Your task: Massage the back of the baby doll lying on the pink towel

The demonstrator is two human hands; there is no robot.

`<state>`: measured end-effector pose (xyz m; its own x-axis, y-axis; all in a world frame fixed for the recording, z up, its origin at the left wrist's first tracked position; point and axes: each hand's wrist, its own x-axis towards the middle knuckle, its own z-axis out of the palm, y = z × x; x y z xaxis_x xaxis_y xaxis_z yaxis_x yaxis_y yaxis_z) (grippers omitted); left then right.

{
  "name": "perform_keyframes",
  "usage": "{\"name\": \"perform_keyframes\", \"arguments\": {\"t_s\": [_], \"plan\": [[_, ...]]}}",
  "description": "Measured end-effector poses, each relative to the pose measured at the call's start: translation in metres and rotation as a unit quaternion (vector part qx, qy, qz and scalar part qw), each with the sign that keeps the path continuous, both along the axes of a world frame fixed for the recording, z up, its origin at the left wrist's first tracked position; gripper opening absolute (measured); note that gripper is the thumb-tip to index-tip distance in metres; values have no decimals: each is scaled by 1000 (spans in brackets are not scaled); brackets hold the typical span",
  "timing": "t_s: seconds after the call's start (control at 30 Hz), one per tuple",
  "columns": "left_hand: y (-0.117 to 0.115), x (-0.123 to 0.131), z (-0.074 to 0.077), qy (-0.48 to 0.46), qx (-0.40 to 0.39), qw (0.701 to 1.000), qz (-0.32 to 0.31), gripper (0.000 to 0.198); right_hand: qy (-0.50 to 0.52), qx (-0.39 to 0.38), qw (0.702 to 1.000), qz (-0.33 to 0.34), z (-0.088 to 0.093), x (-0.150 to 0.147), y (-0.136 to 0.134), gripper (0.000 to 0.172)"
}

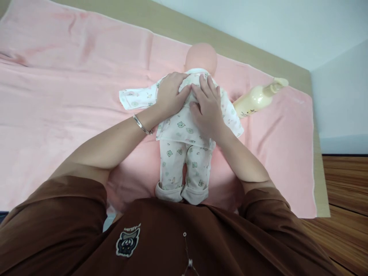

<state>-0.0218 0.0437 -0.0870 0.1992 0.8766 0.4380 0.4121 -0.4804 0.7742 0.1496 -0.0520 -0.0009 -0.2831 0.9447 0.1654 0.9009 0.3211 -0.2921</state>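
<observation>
Left grip (171,94): open, palm down on the upper back of the doll's shirt (178,124), thumb pointing inward. Right grip (209,109): also open, fingers loosely spread over the same cloth, just beside my left thumb. Neither closes round anything; whether a fingertip nips the fabric, I cannot tell.

The doll (186,134) lies directly beneath both, apparently front-down, head (201,57) beyond my fingers, trousers (172,165) running back toward me, cuffs turned up. Left sleeve (138,97) stretches sideways.

Handling, my judgement: light body, probably firm under soft, thin cotton that will slide and ruck. Best hold: both sides of the torso, with the smooth head supported.

Farther out: pink blanket (57,115) underneath, rumpled; pump bottle (254,100) near the right sleeve (234,117); counter (320,184) showing past the blanket's edge.
</observation>
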Motion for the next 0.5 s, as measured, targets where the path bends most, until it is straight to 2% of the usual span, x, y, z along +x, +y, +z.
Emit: {"name": "perform_keyframes", "arguments": {"t_s": [0.1, 0.17, 0.27, 0.37, 0.43, 0.5], "plan": [[1, -1, -2, -16, 7, 1000, -1, 56, 20, 19, 1000, -1, 9, 1, -7, 53], [0, -2, -2, -22, 6, 1000, 1, 53, 22, 45, 999, -15, 12, 2, -10, 57], [0, -1, -2, -23, 4, 1000, 4, 51, 13, 63, 998, -27, -1, 1, -5, 61], [0, 0, -1, -19, 6, 1000, 3, 51, 12, 48, 999, -19, -15, 0, 4, 63], [-1, 0, 1, -11, 3, 1000, 3, 51, 19, 39, 999, -9, -14, 2, 6, 61], [-1, -1, 2, -3, -4, 1000, 4, 52, 32, 39, 999, -14, -6, 5, 4, 58]]}}
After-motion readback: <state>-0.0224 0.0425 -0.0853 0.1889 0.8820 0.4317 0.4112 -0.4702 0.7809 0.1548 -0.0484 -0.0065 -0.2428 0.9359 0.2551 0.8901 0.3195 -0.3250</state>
